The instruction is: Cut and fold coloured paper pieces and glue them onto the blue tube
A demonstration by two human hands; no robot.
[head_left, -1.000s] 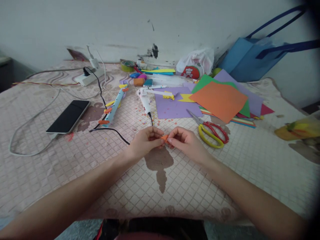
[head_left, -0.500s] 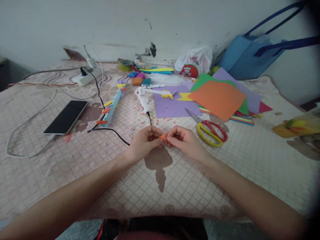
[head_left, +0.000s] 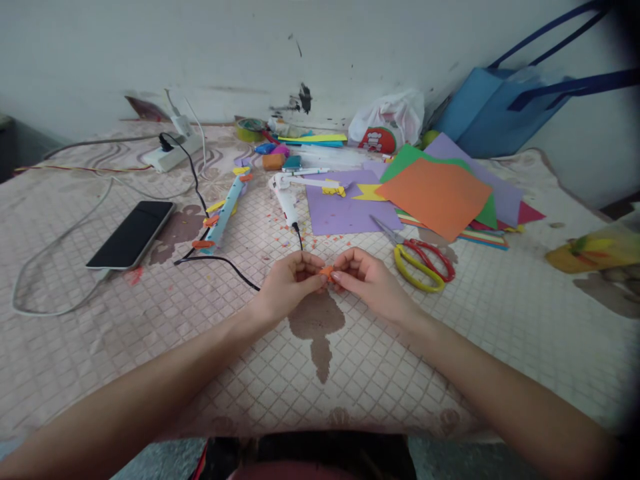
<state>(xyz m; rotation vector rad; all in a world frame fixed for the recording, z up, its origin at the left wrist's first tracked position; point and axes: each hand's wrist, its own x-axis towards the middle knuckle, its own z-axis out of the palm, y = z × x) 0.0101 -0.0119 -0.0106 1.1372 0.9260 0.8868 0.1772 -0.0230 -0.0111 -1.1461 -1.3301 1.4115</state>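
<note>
While our two hands meet near the middle of the surface (head_left: 250, 393), we pinch a small orange piece (head_left: 327, 273) between them, just above the cloth's brown patch in our view. The fingers of our left hand (head_left: 293, 283) are closed on its left side, and those of our right hand (head_left: 367, 280) are closed on its right, thumbs toward us; the piece is partly hidden, so we cannot tell its full shape. Just beyond, the glue gun (head_left: 284, 200) lies with its black cord running toward our left hand, and some of its white frame reaches over the purple sheet (head_left: 345, 213). To the right of our right hand we see the scissors (head_left: 401, 241), handles toward us and blades pointing far left. Past them, an orange sheet (head_left: 435, 197) overlaps a green sheet (head_left: 406, 159). Left of the gun lies a blue strip (head_left: 224, 213) bearing orange and yellow bits, with the phone (head_left: 131, 235) farther left. On the far side we see the power strip (head_left: 173, 157), tape (head_left: 249, 131) and a white bag (head_left: 400, 120), with a blue bag (head_left: 493, 110) at far right.
</note>
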